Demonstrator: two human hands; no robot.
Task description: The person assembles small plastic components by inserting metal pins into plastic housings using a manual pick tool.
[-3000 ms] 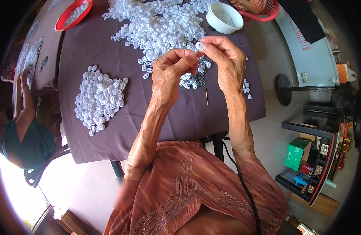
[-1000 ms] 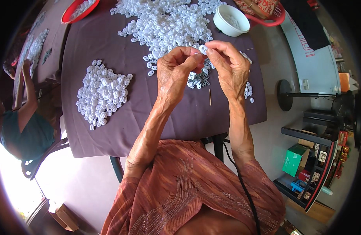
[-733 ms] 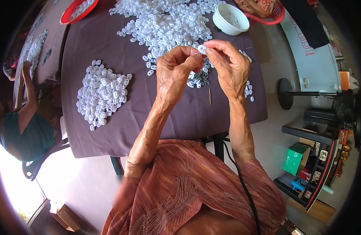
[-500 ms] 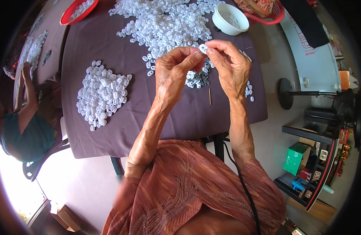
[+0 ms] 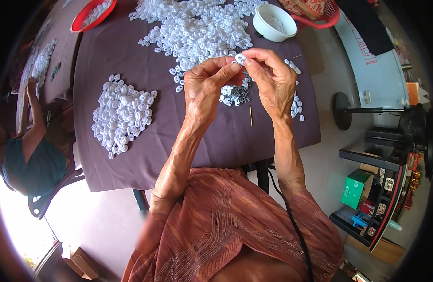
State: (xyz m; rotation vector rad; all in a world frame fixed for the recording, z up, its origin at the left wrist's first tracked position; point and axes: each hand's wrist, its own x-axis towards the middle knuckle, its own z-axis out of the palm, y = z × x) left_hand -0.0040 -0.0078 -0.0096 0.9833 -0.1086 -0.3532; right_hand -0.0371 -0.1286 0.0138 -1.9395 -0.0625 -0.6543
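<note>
Pinching: both hands meet above the table [image 5: 132, 160], left hand [image 5: 204, 91] and right hand [image 5: 268, 80] raised, fingertips pressed together on one small white piece [image 5: 240, 58].
Left fingers: thumb and forefinger closed on the piece's near edge, the other fingers curled under.
Right fingers: thumb and forefinger nipping the same piece from the far side; whether they hold anything else I cannot tell.
Piece: up in the air between the two hands, clear of the cloth, over the small clump [image 5: 235, 94] just below.
Done, by the look of it: a neat heap [image 5: 122, 115] lies to the left on the purple cloth, set well apart from the rest; I judge these the finished ones.
Left to do: a big spread [image 5: 197, 28] covers the far side of the table, far more than the heap, so the work seems early to midway.
Also here: a thin stick [image 5: 250, 115] lies beside the clump, a white bowl [image 5: 274, 22] stands far right, a red bowl [image 5: 92, 14] far left.
Neighbour: another person [image 5: 28, 145] sits at the left edge.
</note>
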